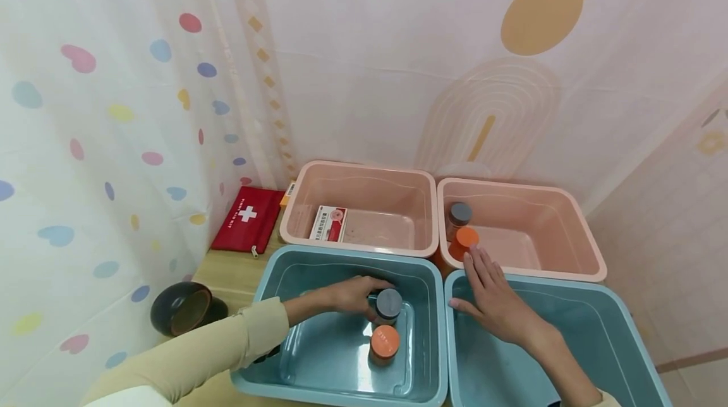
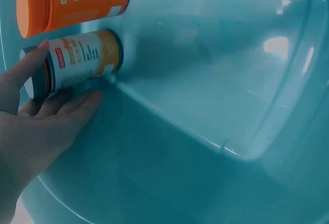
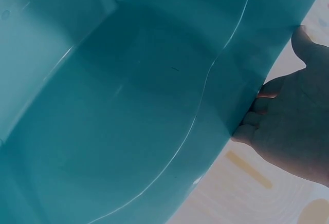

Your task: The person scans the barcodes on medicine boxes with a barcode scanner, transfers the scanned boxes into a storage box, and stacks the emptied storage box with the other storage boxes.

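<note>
In the left blue bin (image 1: 296, 388), my left hand (image 1: 352, 296) holds a bottle with a grey lid (image 1: 389, 303) near its top, thumb on one side and fingers on the other. The left wrist view shows its white and orange label (image 2: 85, 54). Beside it stands an orange bottle (image 1: 385, 342). My right hand (image 1: 500, 303) reaches over the right blue bin (image 1: 620, 306) with its fingers straight. Its fingertips lie at the pink bin's near rim, close to another orange-lidded bottle (image 1: 466, 237). A second grey-lidded bottle (image 1: 459, 213) stands behind that one.
A white and red medicine box (image 1: 328, 224) leans in the left pink bin (image 1: 364, 172). The right pink bin (image 1: 523, 189) adjoins it. Left of the bins are a red first aid pouch (image 1: 248, 218) and dark bowls (image 1: 182, 307). A patterned curtain (image 1: 364, 78) hangs behind.
</note>
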Available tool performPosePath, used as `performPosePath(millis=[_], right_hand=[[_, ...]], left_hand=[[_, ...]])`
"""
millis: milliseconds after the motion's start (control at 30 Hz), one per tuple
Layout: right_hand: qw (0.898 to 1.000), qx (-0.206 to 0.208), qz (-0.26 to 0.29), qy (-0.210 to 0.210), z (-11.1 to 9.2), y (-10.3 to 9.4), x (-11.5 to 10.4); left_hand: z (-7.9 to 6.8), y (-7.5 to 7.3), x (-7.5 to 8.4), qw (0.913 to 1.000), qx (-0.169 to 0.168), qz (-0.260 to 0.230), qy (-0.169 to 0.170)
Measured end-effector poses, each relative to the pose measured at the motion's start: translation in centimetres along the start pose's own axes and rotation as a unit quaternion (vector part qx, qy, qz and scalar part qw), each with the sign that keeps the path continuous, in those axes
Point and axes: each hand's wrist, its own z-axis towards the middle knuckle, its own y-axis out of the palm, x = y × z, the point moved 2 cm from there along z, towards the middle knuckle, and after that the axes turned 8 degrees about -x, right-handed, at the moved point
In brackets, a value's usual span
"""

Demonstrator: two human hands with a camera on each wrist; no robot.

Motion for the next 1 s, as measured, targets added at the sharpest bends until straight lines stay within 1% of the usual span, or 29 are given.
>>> performPosePath(millis=[33,100,167,200,267,300,367,400,500,600,667,733,800,900,967,1000], right_hand=[[1.0,0.001,-0.002,-0.001,0.0,0.0,0.0],[1.0,0.002,-0.003,-0.002,0.0,0.0,-0.1],[1.0,0.004,-0.005,-0.002,0.0,0.1,-0.1],[1.0,0.004,-0.005,-0.002,0.0,0.1,-0.1],[1.0,0.005,-0.003,-0.003,0.0,0.1,-0.1],[1.0,0.005,-0.002,-0.003,0.0,0.1,0.0],[1.0,0.005,-0.002,-0.004,0.1,0.1,0.0],[1.0,0.004,0.001,-0.005,0.1,0.1,0.0],[1.0,0.005,0.0,-0.004,0.0,0.2,0.1],[1.0,0.007,0.001,-0.003,0.0,0.2,0.1],[1.0,0.007,0.003,-0.001,-0.1,0.3,0.3],[1.0,0.007,0.007,0.001,-0.2,0.3,0.4],[1.0,0.007,0.012,0.002,-0.3,0.4,0.5],[1.0,0.008,0.015,0.0,-0.3,0.5,0.6],[1.0,0.006,0.017,-0.002,-0.3,0.5,0.5],[1.0,0.005,0.017,-0.002,-0.2,0.5,0.5]], left_hand=[[0.2,0.1,0.0,1.0,-0.001,0.009,0.003],[0.8,0.4,-0.5,0.9997,0.002,0.024,0.01],[1.5,0.8,-0.9,0.9998,0.002,0.022,0.004],[1.9,1.0,-1.1,0.9999,0.003,0.011,-0.004],[3.0,1.6,-2.6,0.9998,0.014,0.009,0.005],[3.4,1.8,-3.1,0.9998,0.02,0.003,0.006],[4.2,2.3,-4.6,0.9989,0.036,0.009,0.029],[4.2,2.3,-4.4,0.9985,0.04,0.013,0.034],[3.0,1.1,-2.2,0.9979,0.043,0.017,0.045],[1.0,-0.9,1.3,0.999,0.031,-0.001,0.031],[0.2,-1.8,2.0,0.9988,0.031,-0.017,0.033],[-0.9,-2.8,3.2,0.9979,0.036,-0.037,0.038],[-2.4,-3.7,4.3,0.9956,0.049,-0.063,0.049],[-5.3,-5.0,6.0,0.99,0.079,-0.105,0.052],[-7.6,-5.6,6.9,0.9836,0.113,-0.132,0.049],[-8.8,-5.8,7.2,0.9786,0.133,-0.148,0.053]])
